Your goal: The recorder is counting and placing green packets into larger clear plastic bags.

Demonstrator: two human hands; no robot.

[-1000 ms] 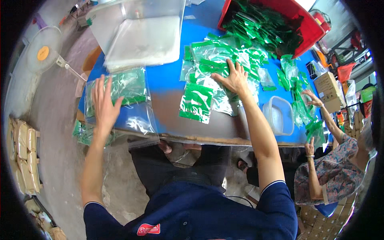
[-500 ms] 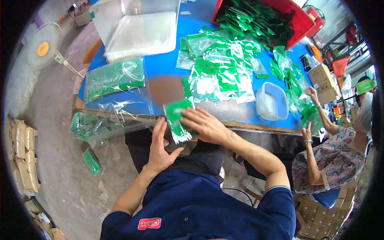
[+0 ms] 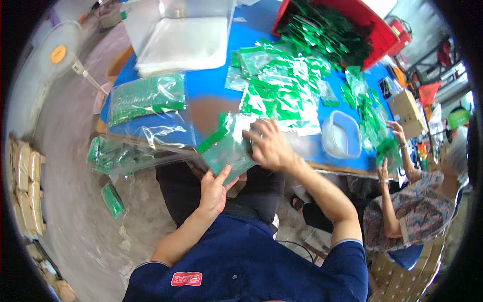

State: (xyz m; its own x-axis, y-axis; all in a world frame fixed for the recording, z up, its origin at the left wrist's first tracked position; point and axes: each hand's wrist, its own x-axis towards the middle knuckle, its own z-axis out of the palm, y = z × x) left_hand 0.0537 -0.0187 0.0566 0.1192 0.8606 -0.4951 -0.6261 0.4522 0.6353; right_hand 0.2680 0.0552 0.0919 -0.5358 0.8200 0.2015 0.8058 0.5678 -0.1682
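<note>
A small stack of flat, clear plastic packets with green contents (image 3: 224, 151) tilts at the near table edge, in front of my body. My left hand (image 3: 215, 190) grips its lower edge, thumb on top and fingers beneath. Over its right side is my right hand (image 3: 274, 148), fingers bent and somewhat blurred; whether they pinch a packet I cannot tell. A pile of similar green packets (image 3: 282, 95) spreads just beyond my right hand. To the left lies a large clear bag (image 3: 146, 98) filled with a row of green packets.
A red bin (image 3: 380, 43) of green packets tips toward the pile. A clear tub (image 3: 342, 135) stands right of it, and a clear box (image 3: 183, 45) at the back left. A co-worker's hands (image 3: 395, 132) hold green packets at right. A fan (image 3: 59, 53) stands left.
My right hand has lifted and shifted slightly right, its fingers now bent. My left hand has moved right and closed on the stack's lower edge. The stack has turned and tilted.
</note>
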